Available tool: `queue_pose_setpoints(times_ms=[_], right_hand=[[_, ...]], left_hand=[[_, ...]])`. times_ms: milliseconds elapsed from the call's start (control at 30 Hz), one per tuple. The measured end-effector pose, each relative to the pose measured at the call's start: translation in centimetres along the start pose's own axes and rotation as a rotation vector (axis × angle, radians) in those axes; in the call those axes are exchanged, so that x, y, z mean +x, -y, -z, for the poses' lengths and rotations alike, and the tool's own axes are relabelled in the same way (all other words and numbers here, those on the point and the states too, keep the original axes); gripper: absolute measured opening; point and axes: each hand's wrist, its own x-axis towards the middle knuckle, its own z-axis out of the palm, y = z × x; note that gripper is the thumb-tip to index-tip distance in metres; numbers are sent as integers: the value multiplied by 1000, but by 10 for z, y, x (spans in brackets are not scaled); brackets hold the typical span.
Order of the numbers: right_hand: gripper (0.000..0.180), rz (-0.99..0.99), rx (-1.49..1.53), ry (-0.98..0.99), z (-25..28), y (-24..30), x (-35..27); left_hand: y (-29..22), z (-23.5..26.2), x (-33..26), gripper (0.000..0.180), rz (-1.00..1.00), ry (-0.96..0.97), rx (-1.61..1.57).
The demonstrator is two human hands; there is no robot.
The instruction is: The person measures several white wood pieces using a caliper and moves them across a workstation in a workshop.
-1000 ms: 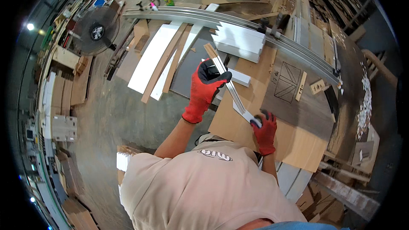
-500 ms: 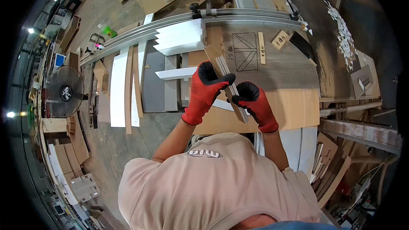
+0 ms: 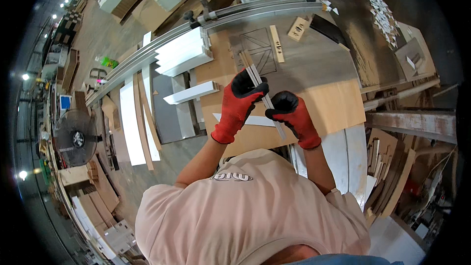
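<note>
My left hand [image 3: 239, 100], in a red glove with black palm and fingers, is closed around a few thin wooden strips [image 3: 252, 70] held together, seen nearly edge-on and slanting down to the right. My right hand [image 3: 294, 118], gloved alike, has its curled fingers and thumb against the lower part of the strips. Under them on the bench lies a white strip with a pointed end [image 3: 255, 120], partly covered by my left hand. Left of my hands is a single white piece with an angled end [image 3: 191, 92]. Beyond it stands a stack of white angled-end pieces [image 3: 182, 53].
A metal rail [image 3: 230, 18] with a clamp [image 3: 202, 13] crosses the bench's far side. Long white and brown boards [image 3: 131, 122] lie at left. A tan panel [image 3: 324, 108] covers the near right; a black object [image 3: 329, 30] lies farther back. A fan [image 3: 76, 137] stands far left.
The strips have turned from showing a broad brown face to nearly edge-on, still between both hands. The view has swung slightly, shifting the bench in the picture.
</note>
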Motion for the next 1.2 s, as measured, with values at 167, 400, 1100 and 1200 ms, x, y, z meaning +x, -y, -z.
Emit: queue_pose_setpoints(times_ms=[167, 400, 1100, 1200], right_hand=[[29, 187, -442, -293, 60, -23, 16], [64, 152, -1512, -648, 218, -33, 84], [66, -45, -1184, -1134, 320, 5, 154], [63, -154, -1232, -1177, 322, 10, 166]], left_hand=[[61, -17, 40, 59, -62, 99, 127], [153, -68, 109, 52, -529, 267, 920], [194, -186, 296, 28, -1033, 358, 1739], [188, -187, 299, 26, -1101, 391, 1740]])
